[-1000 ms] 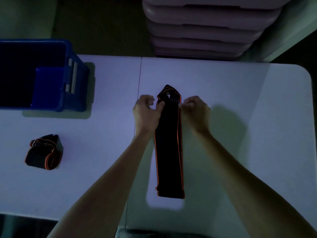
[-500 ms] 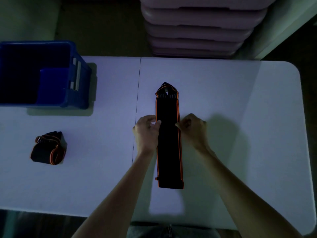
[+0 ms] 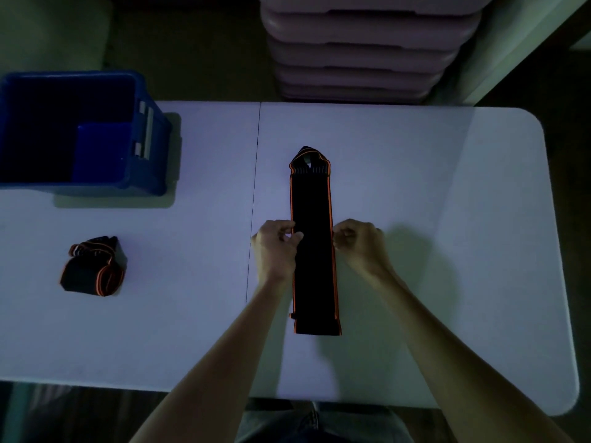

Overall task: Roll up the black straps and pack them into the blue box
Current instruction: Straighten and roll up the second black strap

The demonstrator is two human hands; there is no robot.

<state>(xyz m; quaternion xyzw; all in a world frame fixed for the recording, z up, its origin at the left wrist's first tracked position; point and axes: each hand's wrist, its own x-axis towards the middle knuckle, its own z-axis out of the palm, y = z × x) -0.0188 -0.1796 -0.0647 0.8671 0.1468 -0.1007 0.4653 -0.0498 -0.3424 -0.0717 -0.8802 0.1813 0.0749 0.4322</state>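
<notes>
A long black strap with orange edges [image 3: 311, 199] lies flat and straight down the middle of the white table [image 3: 447, 219], its looped end pointing away from me. My left hand [image 3: 276, 247] pinches its left edge at mid-length. My right hand [image 3: 359, 243] pinches the right edge opposite. A second black strap [image 3: 92, 268], rolled into a bundle, sits on the table at the left. The blue box [image 3: 150, 167] stands open at the far left corner, its inside dark.
A stack of pale plastic lids or trays [image 3: 364, 49] rises behind the table's far edge. The table's seam [image 3: 254, 187] runs just left of the flat strap. The near edge is close to my body.
Both hands slid from the strap's looped far end toward me along its edges to mid-length. The strap now lies straighter and flatter.
</notes>
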